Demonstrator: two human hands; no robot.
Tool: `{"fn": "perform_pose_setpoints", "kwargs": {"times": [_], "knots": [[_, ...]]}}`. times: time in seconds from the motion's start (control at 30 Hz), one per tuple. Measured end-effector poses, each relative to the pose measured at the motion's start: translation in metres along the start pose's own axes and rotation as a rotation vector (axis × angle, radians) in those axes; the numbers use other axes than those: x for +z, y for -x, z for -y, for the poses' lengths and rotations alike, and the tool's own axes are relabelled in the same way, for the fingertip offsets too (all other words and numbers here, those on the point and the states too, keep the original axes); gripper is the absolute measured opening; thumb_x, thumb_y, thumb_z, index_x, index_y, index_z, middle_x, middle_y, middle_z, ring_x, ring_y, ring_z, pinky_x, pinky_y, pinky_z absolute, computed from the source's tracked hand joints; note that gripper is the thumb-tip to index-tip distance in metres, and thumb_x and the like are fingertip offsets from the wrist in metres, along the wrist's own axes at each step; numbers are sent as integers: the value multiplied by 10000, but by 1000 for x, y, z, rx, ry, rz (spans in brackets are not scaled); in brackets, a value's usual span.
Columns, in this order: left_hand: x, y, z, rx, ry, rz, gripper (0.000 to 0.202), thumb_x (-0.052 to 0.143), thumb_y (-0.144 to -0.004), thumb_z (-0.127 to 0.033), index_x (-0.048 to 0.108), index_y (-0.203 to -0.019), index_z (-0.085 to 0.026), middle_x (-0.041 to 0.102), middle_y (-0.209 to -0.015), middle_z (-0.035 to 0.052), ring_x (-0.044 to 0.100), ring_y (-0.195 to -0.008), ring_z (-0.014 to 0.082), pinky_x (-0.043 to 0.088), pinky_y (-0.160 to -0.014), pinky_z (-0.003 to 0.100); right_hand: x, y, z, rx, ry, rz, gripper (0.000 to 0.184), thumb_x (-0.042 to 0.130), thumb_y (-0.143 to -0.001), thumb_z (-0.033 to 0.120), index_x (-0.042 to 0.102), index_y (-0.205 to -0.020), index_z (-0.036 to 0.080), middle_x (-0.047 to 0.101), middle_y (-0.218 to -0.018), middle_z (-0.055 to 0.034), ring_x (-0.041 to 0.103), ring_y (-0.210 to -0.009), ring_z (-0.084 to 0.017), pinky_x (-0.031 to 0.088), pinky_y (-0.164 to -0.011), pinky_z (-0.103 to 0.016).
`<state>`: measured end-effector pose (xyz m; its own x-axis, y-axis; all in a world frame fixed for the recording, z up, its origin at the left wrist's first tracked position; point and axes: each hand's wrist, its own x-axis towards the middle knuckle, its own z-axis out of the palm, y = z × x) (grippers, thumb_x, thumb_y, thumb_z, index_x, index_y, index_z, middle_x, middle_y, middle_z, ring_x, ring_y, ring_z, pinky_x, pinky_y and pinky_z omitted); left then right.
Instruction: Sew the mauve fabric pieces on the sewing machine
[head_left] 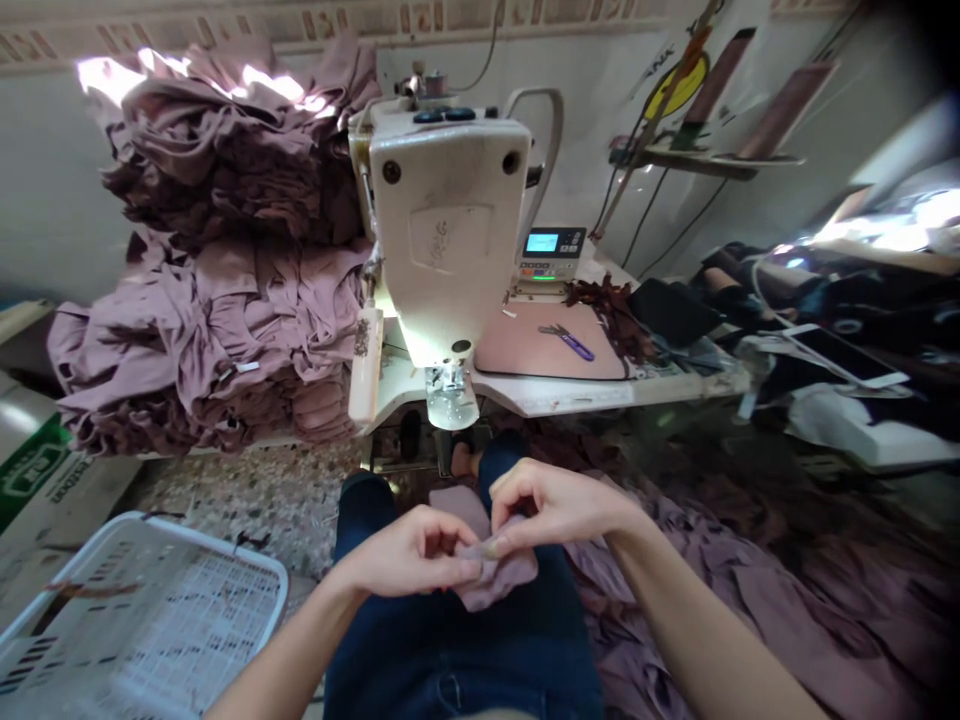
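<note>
Over my lap in dark jeans, both hands pinch one small mauve fabric piece (496, 580). My left hand (409, 553) is closed on its left edge, fingers curled. My right hand (547, 505) pinches the top of the same piece with thumb and fingers pressed together. Part of the fabric is hidden under my fingers. A white sewing machine (446, 250) stands on the table straight ahead, above my hands.
A tall pile of mauve garments (225, 270) fills the table's left side. Purple-handled snips (570, 342) lie on a pink mat right of the machine. A white plastic basket (150, 610) sits on the floor at lower left. More mauve cloth (750, 580) covers the floor at right.
</note>
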<state>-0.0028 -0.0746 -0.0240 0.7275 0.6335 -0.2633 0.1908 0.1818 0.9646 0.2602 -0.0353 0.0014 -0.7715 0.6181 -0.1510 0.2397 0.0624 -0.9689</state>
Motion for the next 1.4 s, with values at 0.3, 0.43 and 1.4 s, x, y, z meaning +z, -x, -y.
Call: {"fn": "perform_pose_setpoints", "kwargs": {"times": [0.3, 0.43, 1.4], "knots": [[-18, -3, -2, 85, 36, -483, 400, 822, -916, -507, 811, -1094, -149, 610, -698, -20, 476, -539, 90, 394, -529, 208, 22, -13, -23, 55, -217, -473, 416, 864, -835, 553, 782, -723, 161, 659, -612, -2, 569, -540, -142, 424, -517, -245], [-28, -4, -4, 165, -123, -496, 386, 763, -968, -456, 848, -1208, -166, 650, -770, 21, 523, -589, 118, 398, -550, 233, 33, -17, -17, 39, -273, -576, 431, 841, -845, 591, 760, -720, 186, 640, -588, -2, 571, -524, -165, 430, -503, -272], [-41, -9, -28, 484, -651, -545, 304, 523, -1124, -266, 792, -1027, -163, 647, -786, 28, 613, -722, 151, 443, -674, 234, 40, -27, 5, -440, 295, -1040, 249, 728, -991, 216, 747, -745, 184, 532, -640, 29, 474, -560, -120, 376, -554, -278]]}}
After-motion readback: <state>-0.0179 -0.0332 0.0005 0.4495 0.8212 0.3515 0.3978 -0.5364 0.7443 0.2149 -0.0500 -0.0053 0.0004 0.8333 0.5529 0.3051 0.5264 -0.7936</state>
